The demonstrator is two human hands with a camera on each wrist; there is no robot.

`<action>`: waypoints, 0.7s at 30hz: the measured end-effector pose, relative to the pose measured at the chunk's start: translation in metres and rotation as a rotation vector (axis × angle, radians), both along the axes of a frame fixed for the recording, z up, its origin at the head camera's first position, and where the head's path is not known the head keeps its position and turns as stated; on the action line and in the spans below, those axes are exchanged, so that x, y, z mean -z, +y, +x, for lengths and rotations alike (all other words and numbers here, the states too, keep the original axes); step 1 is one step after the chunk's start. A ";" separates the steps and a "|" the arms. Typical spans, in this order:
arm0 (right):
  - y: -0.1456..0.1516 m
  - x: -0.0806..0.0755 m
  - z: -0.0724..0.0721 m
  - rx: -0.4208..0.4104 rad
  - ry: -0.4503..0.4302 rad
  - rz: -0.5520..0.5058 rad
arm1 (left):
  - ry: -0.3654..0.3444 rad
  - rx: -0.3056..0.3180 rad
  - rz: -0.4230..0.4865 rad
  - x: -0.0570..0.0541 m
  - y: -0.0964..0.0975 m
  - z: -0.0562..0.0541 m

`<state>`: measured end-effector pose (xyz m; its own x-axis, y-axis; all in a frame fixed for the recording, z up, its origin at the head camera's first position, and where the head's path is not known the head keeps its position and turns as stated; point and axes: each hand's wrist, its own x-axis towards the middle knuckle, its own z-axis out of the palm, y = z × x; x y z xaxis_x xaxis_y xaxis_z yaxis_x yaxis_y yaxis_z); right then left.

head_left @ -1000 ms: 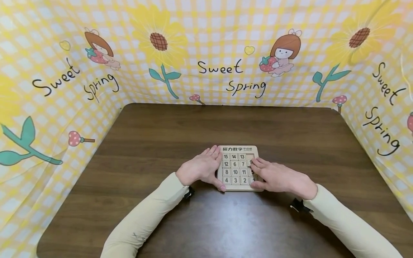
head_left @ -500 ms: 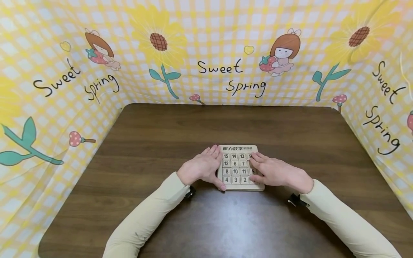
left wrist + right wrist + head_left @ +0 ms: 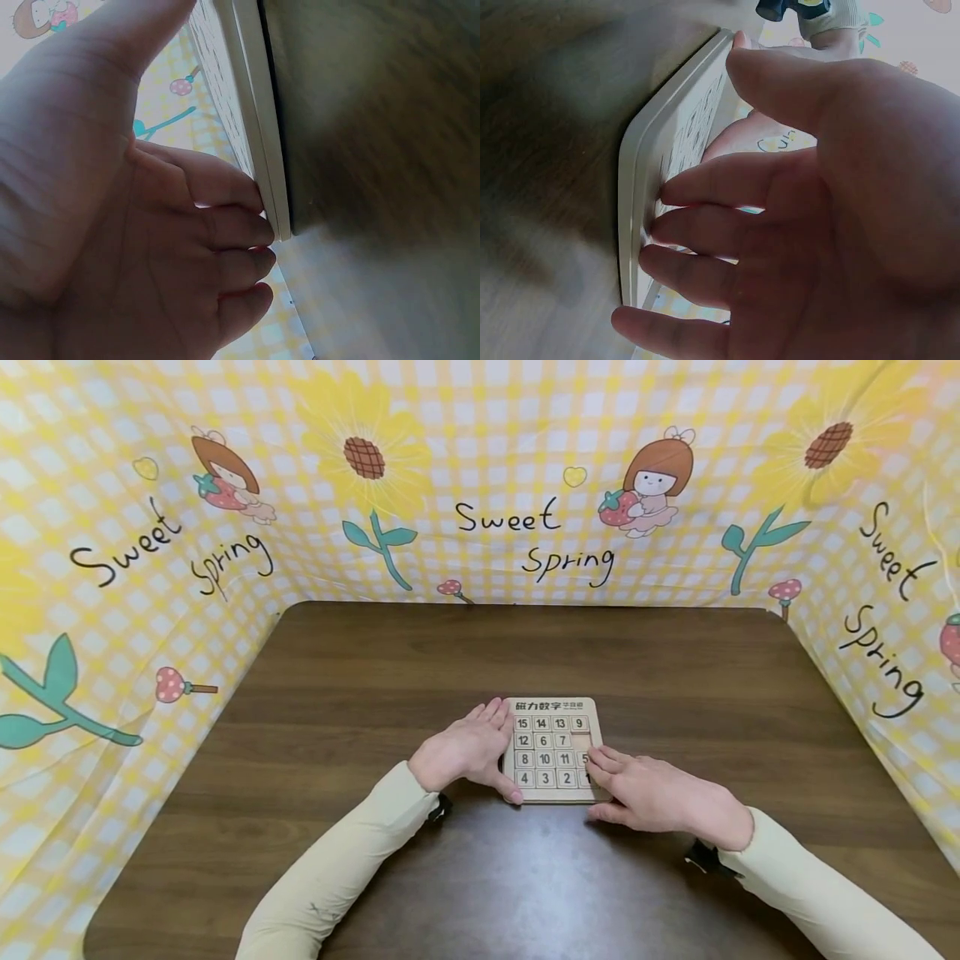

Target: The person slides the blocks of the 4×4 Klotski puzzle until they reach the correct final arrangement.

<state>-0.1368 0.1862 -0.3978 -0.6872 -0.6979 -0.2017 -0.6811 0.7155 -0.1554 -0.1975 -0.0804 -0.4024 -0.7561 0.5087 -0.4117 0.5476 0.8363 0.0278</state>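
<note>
A wooden sliding number puzzle (image 3: 555, 795) lies flat on the table, its numbered square tiles in a grid. The vacant slot (image 3: 582, 740) is in the second row at the right, just below the 9 tile (image 3: 579, 723). My left hand (image 3: 468, 752) rests along the board's left side, fingers extended and thumb at the near left corner. In the left wrist view the fingertips (image 3: 262, 229) touch the board's edge. Over the right side, my right hand (image 3: 652, 789) lays its extended fingertips by the 5 tile (image 3: 585, 759), partly covering it and the 1 tile below. Its thumb is off the board.
The brown wooden table (image 3: 375, 668) spreads around the puzzle. A yellow checked cloth (image 3: 495, 435) printed with flowers and lettering stands along its back and sides. Each wrist wears a black strap device (image 3: 708, 857).
The 9 tile has slid up into the top right corner, leaving the vacant slot one row lower. My right hand has moved back toward me. The left hand stays in place.
</note>
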 end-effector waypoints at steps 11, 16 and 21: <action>-0.003 0.004 0.001 -0.007 0.067 0.001 | 0.001 0.000 0.012 0.001 -0.003 0.001; -0.003 0.005 -0.005 -0.015 0.091 -0.004 | 0.002 0.011 0.010 0.001 -0.002 0.001; -0.001 0.006 -0.016 0.015 0.050 0.008 | 0.002 0.007 0.013 0.001 -0.001 0.001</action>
